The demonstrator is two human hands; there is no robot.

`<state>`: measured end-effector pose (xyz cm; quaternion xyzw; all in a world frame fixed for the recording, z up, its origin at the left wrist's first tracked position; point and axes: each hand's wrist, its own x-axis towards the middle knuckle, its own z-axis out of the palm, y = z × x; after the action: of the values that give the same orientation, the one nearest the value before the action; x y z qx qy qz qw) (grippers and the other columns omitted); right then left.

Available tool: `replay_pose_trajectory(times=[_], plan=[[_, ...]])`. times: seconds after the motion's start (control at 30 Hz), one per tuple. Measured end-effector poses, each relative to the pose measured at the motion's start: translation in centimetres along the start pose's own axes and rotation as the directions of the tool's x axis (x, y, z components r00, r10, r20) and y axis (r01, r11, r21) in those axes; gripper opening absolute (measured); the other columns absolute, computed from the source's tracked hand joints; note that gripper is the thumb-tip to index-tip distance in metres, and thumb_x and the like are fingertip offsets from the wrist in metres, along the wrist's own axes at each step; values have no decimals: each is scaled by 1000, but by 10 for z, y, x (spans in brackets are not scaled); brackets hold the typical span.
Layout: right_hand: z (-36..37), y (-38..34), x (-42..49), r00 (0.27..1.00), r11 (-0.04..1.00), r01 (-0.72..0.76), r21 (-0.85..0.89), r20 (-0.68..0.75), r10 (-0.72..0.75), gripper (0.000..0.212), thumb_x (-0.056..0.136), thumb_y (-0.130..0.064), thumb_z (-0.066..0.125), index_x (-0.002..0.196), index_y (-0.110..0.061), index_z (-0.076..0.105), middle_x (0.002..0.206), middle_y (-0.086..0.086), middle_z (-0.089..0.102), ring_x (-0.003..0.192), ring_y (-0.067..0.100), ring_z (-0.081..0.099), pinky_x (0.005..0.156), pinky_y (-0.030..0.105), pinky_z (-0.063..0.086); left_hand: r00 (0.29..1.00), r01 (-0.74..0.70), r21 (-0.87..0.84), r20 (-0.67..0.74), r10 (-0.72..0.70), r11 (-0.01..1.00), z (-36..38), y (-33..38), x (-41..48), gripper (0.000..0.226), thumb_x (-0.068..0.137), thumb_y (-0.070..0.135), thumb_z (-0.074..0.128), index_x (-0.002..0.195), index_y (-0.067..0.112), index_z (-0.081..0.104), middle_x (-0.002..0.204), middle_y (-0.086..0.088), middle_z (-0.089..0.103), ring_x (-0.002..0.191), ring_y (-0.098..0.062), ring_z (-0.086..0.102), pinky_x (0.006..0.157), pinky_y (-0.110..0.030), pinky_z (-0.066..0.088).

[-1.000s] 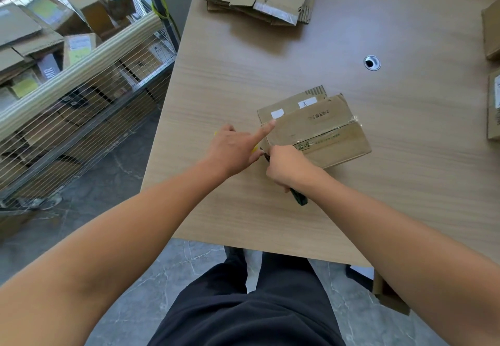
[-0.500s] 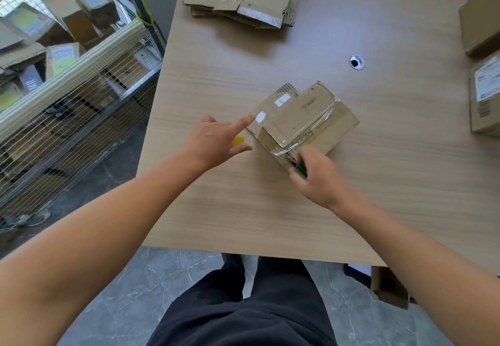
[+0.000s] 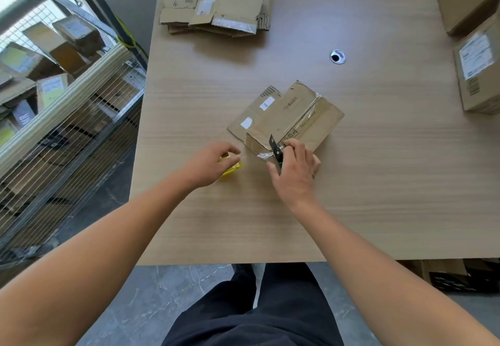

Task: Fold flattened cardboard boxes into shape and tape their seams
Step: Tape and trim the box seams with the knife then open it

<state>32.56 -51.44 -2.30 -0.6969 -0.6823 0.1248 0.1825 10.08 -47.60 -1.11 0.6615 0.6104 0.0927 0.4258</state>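
Observation:
A small folded cardboard box (image 3: 295, 118) lies at the table's middle with clear tape along its top seam. A loose end of tape (image 3: 266, 155) hangs off its near corner. My right hand (image 3: 296, 169) grips a green-handled cutter (image 3: 276, 151), its dark blade raised against that tape end. My left hand (image 3: 209, 163) is curled over a yellow tape roll (image 3: 232, 165) on the table, left of the box.
A pile of flattened boxes (image 3: 216, 7) lies at the table's far edge. Made-up boxes (image 3: 479, 69) stand at the right edge. A round cable hole (image 3: 338, 56) is behind the box. A wire-mesh cart with parcels (image 3: 59, 96) stands left of the table (image 3: 243, 224).
My left hand has drawn back from the box with the yellow roll. The right hand has shifted to the box's near corner and lifted the cutter blade to the tape. The box has turned.

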Motion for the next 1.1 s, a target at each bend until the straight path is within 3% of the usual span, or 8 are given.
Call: replay_pose_trajectory(times=[0.1,0.23,0.3,0.5,0.67,0.83,0.93,1.1], plan=[[4,8,-6,999,997,31,70,-44,-28,38,78,-31,81,100,-8,62,134,6,55,127,24,38,110,47,25,997,21,-41,71,-18,999,-1,1,-1,32,101,40,55,132,34,59,98,16,52,82,-4,55,78,-27,41],[5,3,-1,995,984,-55,171,-72,68,58,82,-68,61,97,-11,62,125,-1,56,121,22,42,111,43,23,991,48,-60,130,-40,997,-5,4,-5,41,100,43,56,140,35,52,103,14,52,90,-1,53,83,-26,39],[8,-3,7,985,977,-134,165,-88,150,57,84,-71,56,93,-14,60,120,-3,55,116,25,46,108,43,22,987,61,-75,151,-49,995,-8,4,-6,42,100,44,56,141,36,50,104,13,53,89,0,53,82,-27,40],[18,-3,11,984,996,-88,-13,-155,85,34,80,-35,80,95,-11,62,118,3,58,109,23,38,102,47,27,985,99,-128,152,-80,987,-12,6,-7,39,101,41,56,139,36,52,105,8,54,88,-11,56,80,-28,43],[20,18,13,956,997,70,31,-286,-59,31,73,-20,88,88,-6,66,97,8,65,91,33,59,90,39,34,986,112,-141,141,-92,984,-12,15,-6,39,103,37,52,142,36,49,111,5,53,84,-10,62,74,-25,46],[12,48,30,948,972,227,62,-243,-206,32,74,-18,88,92,-2,68,94,10,66,85,37,62,88,35,33,986,80,-272,165,-35,959,-18,25,-9,39,105,31,50,143,36,47,110,-5,52,76,-13,68,81,-35,56],[3,68,43,924,939,334,80,-224,-310,30,76,-18,87,88,-2,66,102,10,67,91,33,58,90,35,35,970,126,-310,237,-52,942,-18,30,-7,37,105,27,50,141,33,49,107,-6,53,77,-11,68,76,-31,55],[-6,86,53,917,920,358,158,-247,-314,28,85,-23,78,82,-4,59,112,13,65,103,26,51,95,33,39,952,222,-392,283,-112,893,-9,44,-4,19,102,15,50,113,25,61,94,-6,56,73,-17,63,70,-33,49]])
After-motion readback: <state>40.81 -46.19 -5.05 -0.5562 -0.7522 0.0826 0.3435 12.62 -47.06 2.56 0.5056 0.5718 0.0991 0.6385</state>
